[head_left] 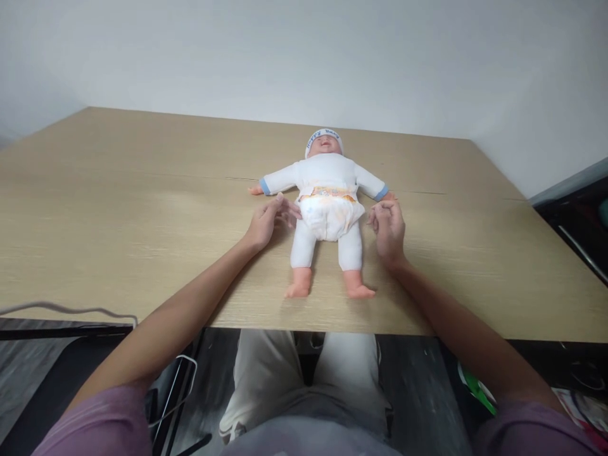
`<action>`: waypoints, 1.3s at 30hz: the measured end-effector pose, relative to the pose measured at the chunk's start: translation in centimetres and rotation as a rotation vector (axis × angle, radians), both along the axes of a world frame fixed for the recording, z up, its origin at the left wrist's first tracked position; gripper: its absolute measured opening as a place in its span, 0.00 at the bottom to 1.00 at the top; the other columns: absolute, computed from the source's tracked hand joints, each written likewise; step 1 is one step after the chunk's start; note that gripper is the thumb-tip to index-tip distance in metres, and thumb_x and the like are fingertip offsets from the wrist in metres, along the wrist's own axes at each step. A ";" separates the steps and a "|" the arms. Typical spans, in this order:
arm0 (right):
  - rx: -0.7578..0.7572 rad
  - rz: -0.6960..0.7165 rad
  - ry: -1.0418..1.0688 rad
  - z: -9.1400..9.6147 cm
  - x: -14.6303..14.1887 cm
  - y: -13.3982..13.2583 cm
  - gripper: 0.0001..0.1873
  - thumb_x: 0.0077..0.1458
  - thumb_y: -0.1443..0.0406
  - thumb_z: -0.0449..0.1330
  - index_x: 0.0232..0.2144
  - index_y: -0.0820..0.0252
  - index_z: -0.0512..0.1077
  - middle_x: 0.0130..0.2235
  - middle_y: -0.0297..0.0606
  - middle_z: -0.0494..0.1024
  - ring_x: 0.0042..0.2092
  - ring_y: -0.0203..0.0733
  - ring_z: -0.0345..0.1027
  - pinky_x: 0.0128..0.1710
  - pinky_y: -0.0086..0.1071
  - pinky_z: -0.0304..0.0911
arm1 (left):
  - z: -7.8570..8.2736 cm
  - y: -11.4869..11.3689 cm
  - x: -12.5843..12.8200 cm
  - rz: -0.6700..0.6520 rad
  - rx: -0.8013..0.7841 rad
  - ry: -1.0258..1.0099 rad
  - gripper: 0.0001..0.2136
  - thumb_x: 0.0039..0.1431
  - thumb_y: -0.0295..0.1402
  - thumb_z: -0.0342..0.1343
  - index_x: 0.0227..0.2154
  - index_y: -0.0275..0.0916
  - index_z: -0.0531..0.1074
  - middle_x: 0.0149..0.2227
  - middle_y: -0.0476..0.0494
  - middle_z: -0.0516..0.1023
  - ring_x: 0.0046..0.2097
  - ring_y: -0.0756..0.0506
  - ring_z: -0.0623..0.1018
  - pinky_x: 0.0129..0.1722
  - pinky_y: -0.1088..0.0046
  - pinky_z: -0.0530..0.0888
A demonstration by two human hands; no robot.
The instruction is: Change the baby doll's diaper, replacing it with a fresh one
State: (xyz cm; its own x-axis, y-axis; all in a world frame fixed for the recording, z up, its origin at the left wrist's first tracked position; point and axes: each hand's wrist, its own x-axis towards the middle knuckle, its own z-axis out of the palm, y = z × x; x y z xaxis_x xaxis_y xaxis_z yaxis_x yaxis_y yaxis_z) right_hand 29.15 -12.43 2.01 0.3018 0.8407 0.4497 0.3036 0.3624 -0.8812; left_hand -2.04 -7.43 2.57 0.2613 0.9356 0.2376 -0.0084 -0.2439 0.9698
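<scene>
A baby doll [327, 174] lies on its back on the table, head toward the wall and feet toward me. It has a white body with blue cuffs and a white cap [324, 134] with lettering. Around its hips is a white diaper [327, 218] with an orange patterned waistband. My left hand [273, 220] is at the diaper's left edge, fingers stretched toward it; whether they touch it is unclear. On the other side, my right hand [388, 229] is beside the diaper with a small gap, its fingers curled in and nothing visible in them. The doll's hand lies just behind it.
The light wooden table [142, 221] reaches back to a pale wall [285, 57]. A white cable [71, 309] runs along the table's front left edge. Dark equipment [579, 215] stands at the right. Below the front edge, a green object [477, 387] shows.
</scene>
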 end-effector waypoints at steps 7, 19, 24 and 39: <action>0.067 -0.239 -0.683 -0.7 2.9 4.0 0.16 0.63 0.62 0.60 0.52 0.56 0.68 0.52 0.49 0.77 0.54 0.57 0.70 0.63 0.57 0.65 | -0.5 2.8 -0.1 0.483 0.500 0.746 0.16 0.70 0.45 0.59 0.54 0.42 0.75 0.59 0.33 0.80 0.61 0.31 0.75 0.68 0.47 0.68; -0.171 -0.267 -1.100 -0.3 2.9 13.8 0.23 0.63 0.61 0.59 0.57 0.64 0.73 0.53 0.57 0.81 0.54 0.66 0.72 0.55 0.52 0.65 | -0.3 11.0 2.2 0.463 0.388 1.138 0.31 0.62 0.41 0.56 0.67 0.37 0.69 0.61 0.28 0.80 0.59 0.23 0.76 0.62 0.45 0.66; -0.167 -0.273 -1.072 -0.9 3.5 14.8 0.17 0.63 0.59 0.59 0.50 0.61 0.74 0.47 0.54 0.83 0.47 0.61 0.74 0.48 0.46 0.66 | 0.2 11.2 2.0 0.465 0.347 1.192 0.28 0.62 0.41 0.56 0.64 0.39 0.70 0.59 0.29 0.81 0.59 0.23 0.75 0.60 0.45 0.66; -0.205 -0.267 -1.031 -1.2 3.9 15.1 0.15 0.65 0.57 0.61 0.48 0.61 0.74 0.47 0.56 0.83 0.48 0.62 0.74 0.46 0.45 0.66 | -0.4 12.2 2.0 0.460 0.356 1.088 0.23 0.66 0.45 0.58 0.58 0.38 0.73 0.55 0.26 0.81 0.58 0.22 0.75 0.61 0.44 0.65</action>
